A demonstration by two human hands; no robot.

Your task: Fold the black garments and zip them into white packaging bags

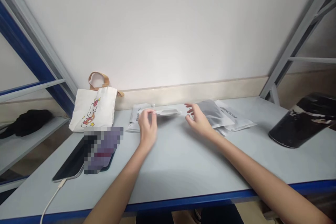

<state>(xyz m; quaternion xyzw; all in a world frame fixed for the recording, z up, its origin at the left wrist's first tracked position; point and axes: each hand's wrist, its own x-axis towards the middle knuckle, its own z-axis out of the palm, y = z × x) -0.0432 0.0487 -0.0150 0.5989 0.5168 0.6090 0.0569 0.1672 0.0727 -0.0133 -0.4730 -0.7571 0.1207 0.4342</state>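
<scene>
My left hand (148, 126) pinches the left end of a flat whitish plastic pouch (168, 112), which I see nearly edge-on above the table. Under and behind that hand lie printed white packets (134, 113). My right hand (197, 119) holds nothing, its fingers apart and curved toward the pouch. Just to its right rest several overlapping plastic bags (214, 112), a dark-looking one on top and a white one with black lettering beneath. What is inside the pouch cannot be made out.
At the left stand a white cartoon tote bag (96, 110) and a black phone or tablet (75, 159) with a white charging cable (54, 196). A pixelated item (105, 150) lies beside it. A black tumbler-like container (296, 122) is at the right. Metal frames flank the table (189, 178).
</scene>
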